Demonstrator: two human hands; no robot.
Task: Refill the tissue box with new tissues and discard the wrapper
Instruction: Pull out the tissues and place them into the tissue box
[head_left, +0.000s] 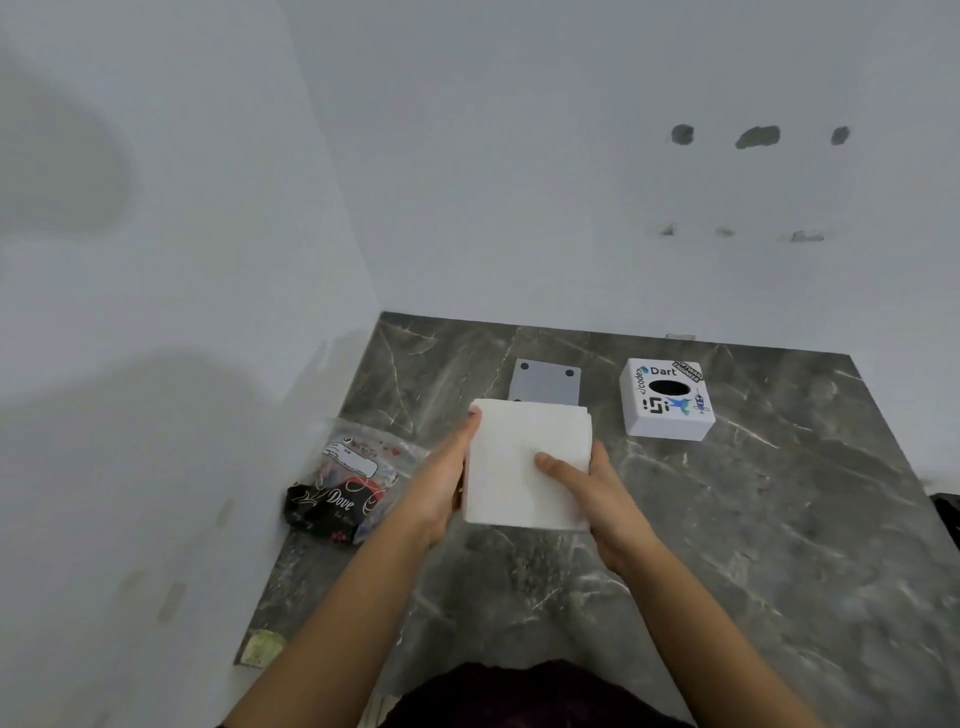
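A thick white stack of tissues (514, 457) is held just above the dark marble counter (753, 545) between both hands. My left hand (441, 483) grips its left edge, and my right hand (597, 493) holds the right edge with the thumb lying across the top. Behind the stack, a flat grey base plate (545, 382) with dark corner pads lies on the counter. The white tissue box cover (667, 399), covered in stickers and with a black oval hole on top, stands at the back right. The emptied plastic wrapper (348, 478) lies crumpled at the left by the wall.
White walls close the counter at the back and on the left. A dark object (948, 512) shows at the right edge of the view. A small yellowish scrap (262, 647) sits at the counter's near left corner.
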